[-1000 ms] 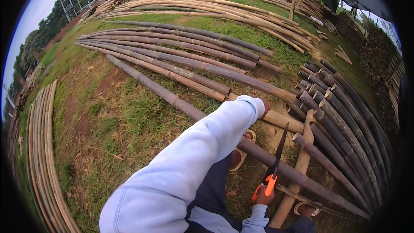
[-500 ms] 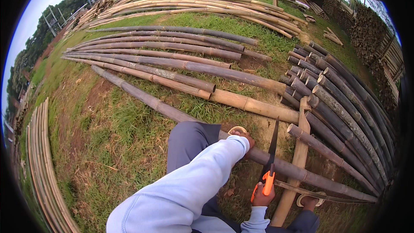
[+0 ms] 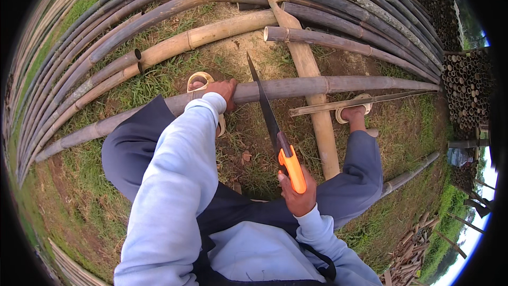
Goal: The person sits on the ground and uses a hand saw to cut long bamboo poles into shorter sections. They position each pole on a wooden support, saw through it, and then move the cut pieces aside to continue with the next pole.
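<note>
A long grey-brown bamboo pole (image 3: 360,83) runs across in front of me, over a paler bamboo crosspiece (image 3: 308,69) that lies under it. My left hand (image 3: 226,93) is closed around this pole, left of the crosspiece. In my right hand (image 3: 299,196) is the orange handle of a handsaw (image 3: 269,116). Its dark blade points away from me and crosses the pole just right of my left hand; whether the teeth touch the bamboo I cannot tell. Below the pole, a thin split bamboo strip (image 3: 317,107) lies over the crosspiece.
My sandalled feet stand either side, one by a sandal (image 3: 201,80) near my left hand, the other under the strip. Dark bamboo poles (image 3: 365,16) are stacked at the far right. More poles (image 3: 159,13) lie at the left. Bamboo scraps (image 3: 410,249) are heaped at the lower right.
The view has swung down and to the right, bringing my lap and right foot further in. My left hand stays on the pole, and my right hand still holds the saw across it.
</note>
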`<state>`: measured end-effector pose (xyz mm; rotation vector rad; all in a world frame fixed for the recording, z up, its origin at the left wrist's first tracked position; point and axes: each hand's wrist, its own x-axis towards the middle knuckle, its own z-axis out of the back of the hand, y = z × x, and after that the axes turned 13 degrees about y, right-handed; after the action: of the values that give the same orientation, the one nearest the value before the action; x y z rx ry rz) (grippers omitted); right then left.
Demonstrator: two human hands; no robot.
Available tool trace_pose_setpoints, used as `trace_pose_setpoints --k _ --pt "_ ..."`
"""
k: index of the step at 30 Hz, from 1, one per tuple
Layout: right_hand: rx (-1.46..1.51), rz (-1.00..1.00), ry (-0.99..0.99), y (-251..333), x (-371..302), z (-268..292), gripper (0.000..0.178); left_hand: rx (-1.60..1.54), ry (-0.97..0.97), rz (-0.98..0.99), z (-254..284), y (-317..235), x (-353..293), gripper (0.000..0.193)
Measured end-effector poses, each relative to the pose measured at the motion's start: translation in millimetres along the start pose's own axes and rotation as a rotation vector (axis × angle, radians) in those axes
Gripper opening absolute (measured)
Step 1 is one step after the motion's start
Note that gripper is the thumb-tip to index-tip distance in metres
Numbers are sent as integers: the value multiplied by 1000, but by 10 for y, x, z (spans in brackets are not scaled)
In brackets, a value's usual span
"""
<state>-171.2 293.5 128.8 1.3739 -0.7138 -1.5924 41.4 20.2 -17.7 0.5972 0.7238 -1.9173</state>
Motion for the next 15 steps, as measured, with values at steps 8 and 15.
trace_pose_setpoints --k 8,15 --pt "-179 269 -109 -324 791 -202 24 20 -58 28 -22 -40 -5 59" --pt "34 12 11 -184 129 -124 29 13 -25 35 30 -22 24 59"
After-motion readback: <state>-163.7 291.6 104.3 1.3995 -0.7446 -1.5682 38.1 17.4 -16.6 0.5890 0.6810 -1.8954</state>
